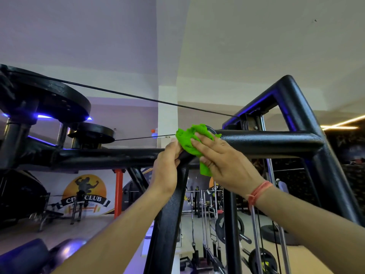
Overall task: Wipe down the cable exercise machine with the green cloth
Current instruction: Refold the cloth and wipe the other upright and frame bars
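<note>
Forearms low in frame | right hand (223,161) flat on green cloth (194,143), left hand (167,165) pinching its edge at frame (110,158) centre | risk: snagging on cable (138,97) or pulley (49,95)

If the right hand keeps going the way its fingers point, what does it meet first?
Probably just the green cloth under the right hand, then the thin cable beyond it; depth is unclear.

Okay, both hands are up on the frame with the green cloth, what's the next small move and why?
Probably slide the green cloth rightward along the black crossbar. The right hand presses it flat at the joint, where the left hand pinches its edge, and the bar to the right lies bare, not yet under the cloth.
</note>
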Demonstrator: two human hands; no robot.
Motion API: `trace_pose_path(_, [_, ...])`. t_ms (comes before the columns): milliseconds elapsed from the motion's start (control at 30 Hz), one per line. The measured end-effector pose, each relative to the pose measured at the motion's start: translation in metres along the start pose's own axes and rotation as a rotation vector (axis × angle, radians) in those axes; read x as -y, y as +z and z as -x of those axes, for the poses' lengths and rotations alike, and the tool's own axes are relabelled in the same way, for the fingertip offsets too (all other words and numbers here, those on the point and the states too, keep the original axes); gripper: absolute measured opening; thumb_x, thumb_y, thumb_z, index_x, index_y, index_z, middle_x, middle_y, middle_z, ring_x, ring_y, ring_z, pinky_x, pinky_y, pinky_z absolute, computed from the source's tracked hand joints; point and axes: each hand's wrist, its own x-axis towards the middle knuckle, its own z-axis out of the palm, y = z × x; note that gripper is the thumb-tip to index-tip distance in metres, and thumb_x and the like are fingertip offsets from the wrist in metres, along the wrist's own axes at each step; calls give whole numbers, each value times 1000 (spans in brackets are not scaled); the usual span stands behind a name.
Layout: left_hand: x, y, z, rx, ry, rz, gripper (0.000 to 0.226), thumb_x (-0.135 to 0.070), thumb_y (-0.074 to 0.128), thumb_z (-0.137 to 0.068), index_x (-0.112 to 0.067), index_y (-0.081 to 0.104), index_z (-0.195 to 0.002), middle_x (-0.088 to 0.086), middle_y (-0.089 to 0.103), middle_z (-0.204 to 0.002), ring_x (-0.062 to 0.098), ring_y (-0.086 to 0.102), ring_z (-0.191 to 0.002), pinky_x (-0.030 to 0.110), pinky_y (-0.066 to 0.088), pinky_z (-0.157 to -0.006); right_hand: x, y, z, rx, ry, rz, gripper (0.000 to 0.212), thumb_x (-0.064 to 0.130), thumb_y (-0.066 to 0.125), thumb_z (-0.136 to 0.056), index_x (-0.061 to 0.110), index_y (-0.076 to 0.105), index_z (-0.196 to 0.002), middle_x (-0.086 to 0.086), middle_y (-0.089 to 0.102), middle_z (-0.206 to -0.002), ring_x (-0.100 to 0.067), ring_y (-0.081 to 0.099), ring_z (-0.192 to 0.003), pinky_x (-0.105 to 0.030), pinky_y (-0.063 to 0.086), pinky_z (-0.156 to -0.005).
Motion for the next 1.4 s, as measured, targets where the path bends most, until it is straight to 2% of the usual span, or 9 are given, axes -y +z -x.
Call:
trace_pose_path(167, [-9, -3, -4, 6, -44, 16, 48, -44, 26, -107, -25, 58, -137, -13, 62, -136, -1, 52, -129, 33, 32, -117, 7, -5, -28, -83, 246, -96, 49, 26, 47, -106, 29, 40, -155, 9, 33, -163, -18, 27, -152, -41, 29, -123])
trace_pose_path(267, [-12, -3, -5, 23, -49, -5, 49, -43, 21, -108, -29, 66, -125, -21, 72, -114, -13, 62, -108, 21, 39, -97, 14, 6, -5, -26, 62, -43, 51, 20, 51, -104, 23, 43, -154, 5, 34, -163, -21, 22, -154, -40, 25, -125])
trace_pose_path(367, [-9, -7, -5, 23, -100, -35, 52, -45, 20, -107, -27, 64, -128, -16, 69, -124, -5, 60, -114, 30, 36, -107, -4, -5, -7, 22, -84, 23, 52, 18, 53, -101, 23, 45, -153, 4, 36, -162, -20, 26, -153, -39, 25, -125])
trace_pose_path(533, [-14, -15, -8, 42, -112, -93, 53, -49, 28, -106, -22, 59, -139, -8, 60, -141, 4, 51, -131, 39, 30, -119, 14, 4, -17, -151, 259, -69, 48, 22, 49, -105, 27, 45, -153, 6, 37, -161, -20, 28, -152, -38, 32, -122])
trace_pose_path(700, [-19, -42, -14, -52, -17, -272, 46, -72, 43, -80, -46, 77, -97, -14, 73, -115, 4, 63, -118, 40, 39, -113, 32, 22, 9, -136, 117, -82, 47, 7, 54, -97, 19, 58, -143, 2, 45, -157, -19, 28, -152, -24, 16, -125])
trace_pose_path(900, [-16, -73, -18, -194, 8, -503, 28, -38, 61, -95, -24, 80, -79, -3, 76, -88, 15, 68, -89, 34, 51, -91, 66, 52, 11, -25, 46, -134, 59, -2, 58, -86, 18, 59, -142, 0, 50, -153, -21, 32, -151, -39, 32, -121])
trace_pose_path(1033, [-7, -100, -27, -265, 8, -630, 31, -27, 64, -92, -2, 74, -76, 11, 69, -72, 13, 57, -73, 36, 53, -85, 74, 91, -5, -62, 314, -366, 50, 3, 56, -95, 21, 60, -141, 2, 51, -152, -16, 36, -148, -37, 32, -122])
trace_pose_path(1300, [19, -142, -57, -315, 53, -1010, 28, -27, 55, -94, -9, 76, -85, 14, 70, -73, 26, 66, -71, 37, 55, -73, 58, 157, -74, -60, 532, -433, 43, 6, 50, -100, 15, 58, -141, -4, 51, -152, -19, 42, -144, -16, 20, -116])
trace_pose_path(1400, [32, -153, -69, -219, 4, -1122, 27, -24, 53, -92, -19, 76, -104, 7, 75, -92, 24, 69, -75, 35, 59, -78, 43, 193, -88, -96, 634, -466, 42, 5, 51, -100, 11, 58, -141, -8, 50, -152, -22, 44, -143, -21, 25, -116])
